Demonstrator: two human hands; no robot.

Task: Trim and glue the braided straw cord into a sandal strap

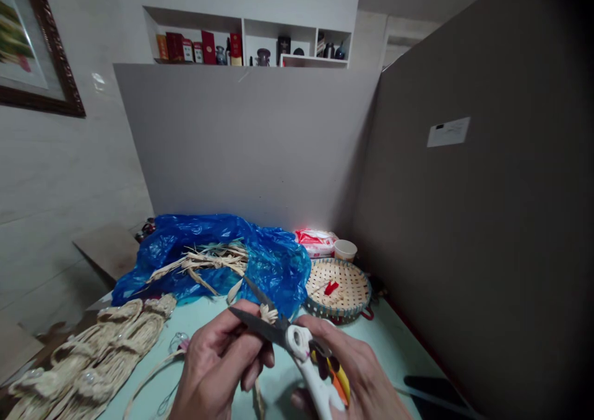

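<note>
My left hand (227, 352) pinches a small knotted piece of pale plant fibre (268, 313) near the middle of the table. A strand of the same colour hangs below those fingers. My right hand (357, 358) grips a pair of scissors (301, 352) with white handles and dark blades. The blades are parted and reach across the left fingers, close to the fibre piece; whether they touch it I cannot tell. Woven straw sandals (106, 346) lie at the left. Behind the hands, a bundle of dry fibre strips (208, 260) rests on a blue plastic bag (278, 265).
A round woven basket (352, 278) with a red item inside stands at the right, before a paper cup (346, 250) and a red-and-white packet (315, 240). Grey panels (250, 141) rise behind and to the right. Thin wire and a cord lie on the pale green tabletop (148, 373).
</note>
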